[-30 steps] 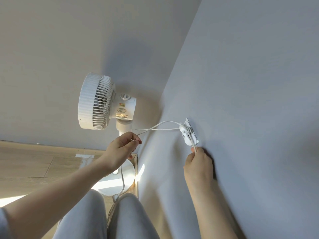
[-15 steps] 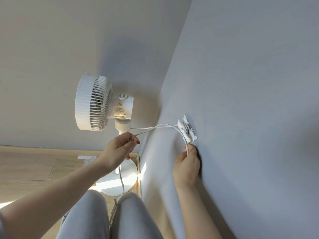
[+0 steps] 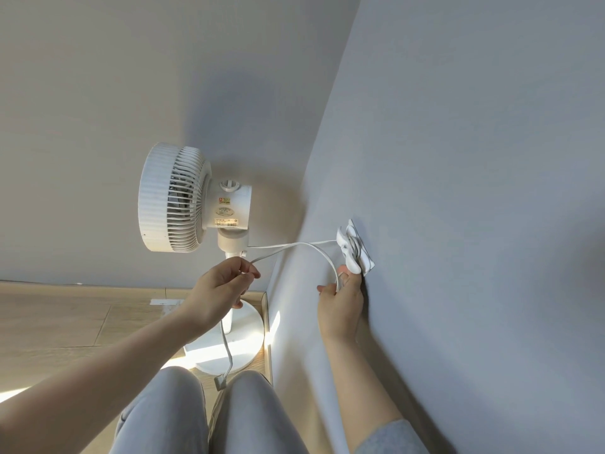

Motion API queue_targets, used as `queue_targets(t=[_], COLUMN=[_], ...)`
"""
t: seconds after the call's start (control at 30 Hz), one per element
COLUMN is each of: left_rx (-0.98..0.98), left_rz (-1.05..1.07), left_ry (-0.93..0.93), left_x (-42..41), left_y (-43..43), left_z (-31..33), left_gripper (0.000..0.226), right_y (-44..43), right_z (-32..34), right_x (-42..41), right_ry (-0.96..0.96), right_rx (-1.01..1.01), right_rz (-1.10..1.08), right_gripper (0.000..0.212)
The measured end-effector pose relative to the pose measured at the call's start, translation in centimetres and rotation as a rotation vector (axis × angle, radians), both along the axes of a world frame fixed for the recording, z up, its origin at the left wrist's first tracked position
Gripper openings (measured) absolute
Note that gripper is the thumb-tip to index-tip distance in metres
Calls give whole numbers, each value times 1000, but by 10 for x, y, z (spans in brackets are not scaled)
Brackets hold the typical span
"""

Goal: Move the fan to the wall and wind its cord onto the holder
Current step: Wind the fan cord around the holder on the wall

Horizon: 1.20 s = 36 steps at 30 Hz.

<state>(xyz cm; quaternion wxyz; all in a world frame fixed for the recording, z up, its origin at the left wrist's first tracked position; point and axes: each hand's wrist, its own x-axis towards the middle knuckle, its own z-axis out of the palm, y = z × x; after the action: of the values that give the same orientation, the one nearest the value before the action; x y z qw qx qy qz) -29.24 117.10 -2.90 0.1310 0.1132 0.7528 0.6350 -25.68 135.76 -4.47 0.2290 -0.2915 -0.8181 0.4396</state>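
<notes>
The white plastic pedestal fan stands in the corner with its round base right beside the blue-grey wall, so by the look of it the moving part is done and it's all about the cord now. Up on that wall sits the small white plastic cord holder, with a few turns of cord visibly around it already. The right hand is directly below the holder, thumb tip touching its lower end, fingers closed around the thin white power cord where it drops in a curve from the holder. So the holder lies straight up from that grip, its long axis running up and down along the wall, slightly tilted. The right hand is clearly the nearer one; the next lap looks to me like a climb over the top of the holder and back down. The left hand is out in front of the fan's pole, well apart from the wall, pinching the cord between thumb and fingertips, and the cord runs level from there across to the holder. Below the left hand the loose tail hangs down, ending at the white plug dangling above the knees in pale grey trousers. Both hands closed on cord, then; the left, I'd judge, feeds slack while the right winds.
</notes>
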Motion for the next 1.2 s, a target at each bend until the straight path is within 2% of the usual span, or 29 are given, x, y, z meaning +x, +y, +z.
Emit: queue_targets(t=[0.1, 0.27, 0.43, 0.63, 0.83, 0.9, 0.97, 1.03, 1.13, 1.2], left_rx=[-6, 14, 16, -23, -45, -47, -41, -38, -41, -25], left_rz=[6, 62, 82, 147, 163, 172, 183, 188, 196, 199], left_ry=[0, -15, -42, -60, -66, -75, -93, -108, -118, -119], left_x=[-3, -10, -15, -21, -26, -27, -27, -26, -25, -24], left_y=[-3, -9, -10, -12, -15, -16, -17, -18, -20, -21], left_z=[-1, -3, -11, -22, -31, -34, -37, -39, -41, -41], left_gripper=[17, 18, 20, 21, 20, 20, 19, 19, 19, 19], right_y=[-3, 2, -7, -17, -15, -13, -10, -8, -5, -5], right_z=[-2, -3, -7, -25, -1, 1, 5, 12, 32, 45], right_x=[-4, -3, 10, 22, 39, 45, 45, 38, 16, -2], right_ry=[36, 96, 2, -6, 109, 201, 251, 173, -168, -299], right_rx=[-16, -64, 54, 170, 625, 673, 636, 588, 522, 534], right_rz=[36, 64, 122, 102, -74, -48, 62, 197, 434, 504], right_gripper=[52, 51, 66, 54, 42, 33, 30, 29, 31, 25])
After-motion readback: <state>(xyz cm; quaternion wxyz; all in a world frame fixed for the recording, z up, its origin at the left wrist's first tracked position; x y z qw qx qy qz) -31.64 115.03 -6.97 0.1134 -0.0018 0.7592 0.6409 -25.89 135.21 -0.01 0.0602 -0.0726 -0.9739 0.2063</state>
